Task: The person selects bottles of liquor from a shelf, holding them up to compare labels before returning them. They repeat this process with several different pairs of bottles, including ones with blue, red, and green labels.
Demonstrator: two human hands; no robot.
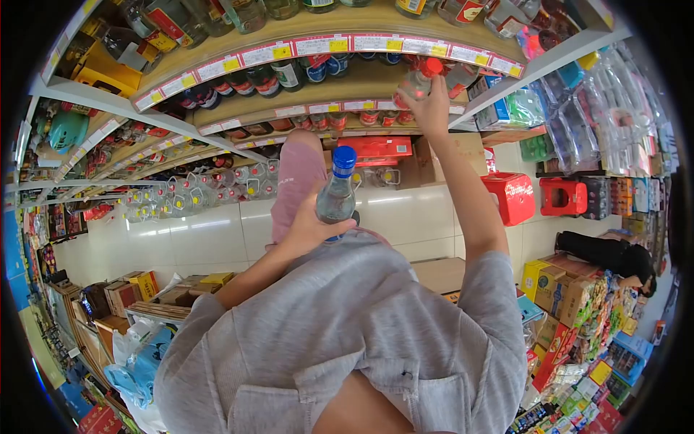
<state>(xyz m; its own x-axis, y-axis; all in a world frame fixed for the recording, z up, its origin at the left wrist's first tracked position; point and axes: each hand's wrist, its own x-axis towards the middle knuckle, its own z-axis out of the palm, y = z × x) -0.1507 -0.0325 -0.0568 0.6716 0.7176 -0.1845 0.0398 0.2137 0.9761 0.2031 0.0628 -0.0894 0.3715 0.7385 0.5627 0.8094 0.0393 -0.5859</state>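
Observation:
My left hand (307, 226) is wrapped around a clear glass bottle with a blue cap (337, 195), held upright in front of my body. Up at the shelf, my right hand (432, 110) grips a clear bottle with a red cap (416, 85). That bottle overlaps the edge of the middle wooden shelf (361, 92), near its right end. Dark and blue-labelled bottles (289, 74) stand in a row to its left. My fingers hide part of the red-capped bottle.
Bottles line the upper shelf (217, 52) behind price tags. Large handled jugs (191, 195) stand on the floor at left. Red plastic stools (510, 197) and wrapped bottle packs are at right. Cartons (553, 289) and goods lie behind me, where another person (607, 253) is visible.

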